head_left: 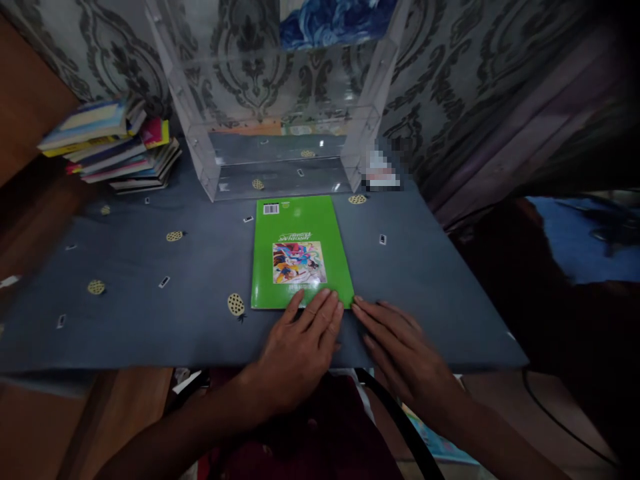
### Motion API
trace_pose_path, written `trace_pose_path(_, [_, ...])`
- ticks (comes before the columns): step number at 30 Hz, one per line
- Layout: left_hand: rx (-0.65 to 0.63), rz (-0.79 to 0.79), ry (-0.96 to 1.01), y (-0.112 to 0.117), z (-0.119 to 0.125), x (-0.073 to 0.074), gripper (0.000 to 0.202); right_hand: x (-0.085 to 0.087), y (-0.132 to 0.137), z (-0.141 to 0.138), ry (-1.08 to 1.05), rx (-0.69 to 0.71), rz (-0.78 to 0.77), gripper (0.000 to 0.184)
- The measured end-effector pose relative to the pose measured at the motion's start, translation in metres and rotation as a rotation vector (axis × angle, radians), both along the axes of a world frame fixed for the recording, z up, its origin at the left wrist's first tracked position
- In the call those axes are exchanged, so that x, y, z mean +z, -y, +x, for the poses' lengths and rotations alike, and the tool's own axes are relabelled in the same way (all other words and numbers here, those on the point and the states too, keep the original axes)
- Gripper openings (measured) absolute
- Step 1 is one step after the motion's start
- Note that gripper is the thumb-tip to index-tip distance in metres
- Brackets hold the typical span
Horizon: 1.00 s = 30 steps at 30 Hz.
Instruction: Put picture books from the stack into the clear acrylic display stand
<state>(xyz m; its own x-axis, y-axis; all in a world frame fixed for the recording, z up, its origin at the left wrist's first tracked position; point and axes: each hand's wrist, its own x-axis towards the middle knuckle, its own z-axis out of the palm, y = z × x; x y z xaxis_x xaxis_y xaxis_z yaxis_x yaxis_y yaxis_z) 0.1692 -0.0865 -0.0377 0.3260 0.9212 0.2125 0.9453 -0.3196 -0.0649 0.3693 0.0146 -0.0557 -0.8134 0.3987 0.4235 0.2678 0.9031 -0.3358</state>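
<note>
A green book (305, 220) lies flat on the table, upside down to me, with a barcode at its far left corner and a colourful picture in its middle. My left hand (305, 337) rests on the near edge of the cover, fingers stretched out over it. Beside the near right corner is my right hand (400, 340), its fingers extended and the fingertips at the book's edge. Neither hand is wrapped around anything.
Beyond the book stands a clear acrylic rack (205, 167), with a blue-patterned item (340, 23) at its top. A stack of books (120, 147) sits at the back left. A blurred-out item (383, 170) lies right of the rack. The grey patterned cloth (200, 333) covers the table.
</note>
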Motion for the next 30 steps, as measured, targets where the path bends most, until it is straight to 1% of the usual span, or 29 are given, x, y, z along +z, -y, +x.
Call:
trace_pose_path(4, [0.056,0.063,0.022,0.014,-0.010,0.001,0.043,-0.001,-0.001,-0.001,-0.019,0.010,0.040,0.062])
trace_pose_path(7, [0.114,0.119,0.041,0.027,-0.019,-0.001,0.041,0.001,0.000,-0.002,-0.015,0.009,0.048,0.062])
trace_pose_path(13, [0.244,0.158,0.080,0.053,-0.037,-0.008,0.039,0.001,-0.003,-0.002,0.014,0.007,0.082,0.062])
trace_pose_path(17, [0.286,0.154,0.103,0.062,-0.042,-0.011,0.040,0.002,-0.007,-0.006,0.038,0.049,0.135,0.061])
trace_pose_path(20, [0.299,0.151,0.111,0.063,-0.041,-0.014,0.040,0.008,-0.010,-0.016,0.073,0.136,0.167,0.062])
trace_pose_path(23, [0.286,0.198,0.101,0.062,-0.043,-0.018,0.040,0.018,-0.013,-0.031,0.164,0.267,0.159,0.066])
trace_pose_path(28, [0.243,0.292,0.068,0.059,-0.051,-0.022,0.039,0.039,-0.023,-0.064,0.388,0.488,0.033,0.080])
trace_pose_path(30, [0.216,0.315,0.061,0.058,-0.054,-0.023,0.037,0.049,-0.027,-0.079,0.471,0.552,-0.045,0.080])
